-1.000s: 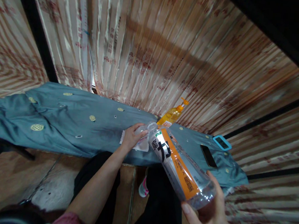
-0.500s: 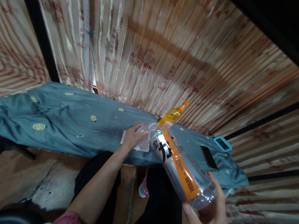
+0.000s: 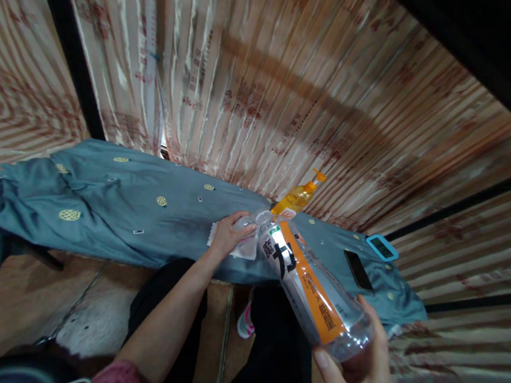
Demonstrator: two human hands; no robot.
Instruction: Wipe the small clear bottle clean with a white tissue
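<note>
My right hand (image 3: 361,376) grips the base end of a large clear plastic bottle (image 3: 314,284) with an orange and silver label. The bottle is tilted, its neck end pointing up and left. My left hand (image 3: 232,235) is closed around a small clear container (image 3: 247,222), whose round opening meets the neck of the large bottle. Under my left hand lies a white cloth or tissue (image 3: 247,252). Just behind the two openings stands an orange pump bottle (image 3: 295,199) with yellow liquid. Whether liquid passes between the containers I cannot tell.
A blue-green cloth with yellow pineapple prints (image 3: 116,200) covers the narrow table. A black phone (image 3: 358,269) and a light-blue framed device (image 3: 381,247) lie at its right end. Striped curtains (image 3: 250,80) hang behind, with dark metal poles (image 3: 65,41) at the sides.
Almost nothing differs. The whole view has shifted very slightly, and both hands keep the same hold on the large bottle and the small container.
</note>
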